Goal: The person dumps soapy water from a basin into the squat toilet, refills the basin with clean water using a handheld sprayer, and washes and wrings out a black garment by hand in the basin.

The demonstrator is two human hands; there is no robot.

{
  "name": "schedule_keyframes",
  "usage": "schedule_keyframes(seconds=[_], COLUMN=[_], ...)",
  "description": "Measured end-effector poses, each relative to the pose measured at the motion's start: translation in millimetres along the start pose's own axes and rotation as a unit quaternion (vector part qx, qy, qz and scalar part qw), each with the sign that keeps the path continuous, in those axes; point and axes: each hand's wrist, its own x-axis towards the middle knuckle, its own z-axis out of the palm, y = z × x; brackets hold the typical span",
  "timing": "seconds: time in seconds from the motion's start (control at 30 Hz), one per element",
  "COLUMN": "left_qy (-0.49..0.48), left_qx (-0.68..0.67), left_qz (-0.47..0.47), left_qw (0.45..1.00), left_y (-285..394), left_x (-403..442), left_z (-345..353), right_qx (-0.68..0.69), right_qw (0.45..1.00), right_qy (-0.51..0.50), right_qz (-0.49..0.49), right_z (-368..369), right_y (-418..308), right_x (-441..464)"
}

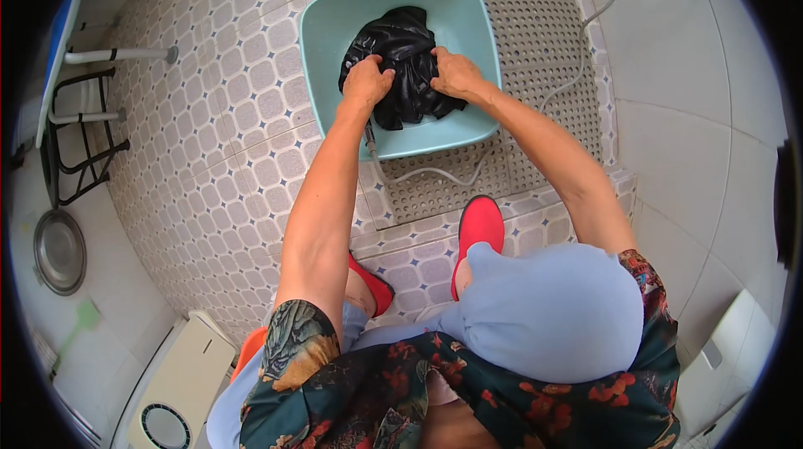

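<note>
A wet, shiny black cloth [406, 47] lies bunched in a pale teal plastic basin [400, 146]; its folds hide what kind of garment it may be. My left hand [368, 81] is closed on the cloth's left side, thumb and fingers pinching the fabric. On the opposite side my right hand [456, 74] grips the cloth's right edge with curled fingers. Just below my left hand, a grey hose [431, 171] with a dark end piece passes over the basin's near rim; its tip is hidden by the cloth and my hand.
The basin stands on a perforated grey mat [535, 22] over patterned floor tiles [242, 72]. My red shoes [481, 223] are just in front of it. At left are folding metal-legged furniture [88, 131] and a round metal lid or basin [60, 252]. A tiled wall [677, 72] rises at right.
</note>
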Motion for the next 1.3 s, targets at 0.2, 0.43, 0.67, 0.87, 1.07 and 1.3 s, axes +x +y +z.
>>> schedule_keyframes(seconds=[0.2,0.43,0.67,0.87,1.07,1.3], left_qy=[-0.064,0.129,0.215,0.255,0.301,0.403], left_qx=[0.09,-0.238,-0.555,-0.672,-0.641,-0.661], left_qz=[0.039,0.043,0.06,0.083,0.119,0.083], left_qw=[0.993,0.962,0.801,0.691,0.696,0.628], left_y=[13,17,10,21,13,-24], left_x=[-13,-22,-14,-27,-30,-27], left_z=[-15,-57,-126,-185,-200,-206], right_qx=[-0.051,-0.042,0.144,0.079,0.09,0.194], right_qw=[0.995,0.998,0.984,0.987,0.986,0.966], right_qy=[-0.08,-0.01,0.099,0.125,0.128,0.163], right_qz=[-0.044,-0.035,-0.034,-0.064,-0.056,-0.06], right_z=[-13,-33,-56,-90,-110,-96], right_y=[9,-1,4,-1,-3,8], right_x=[-7,-23,-23,-27,-37,-41])
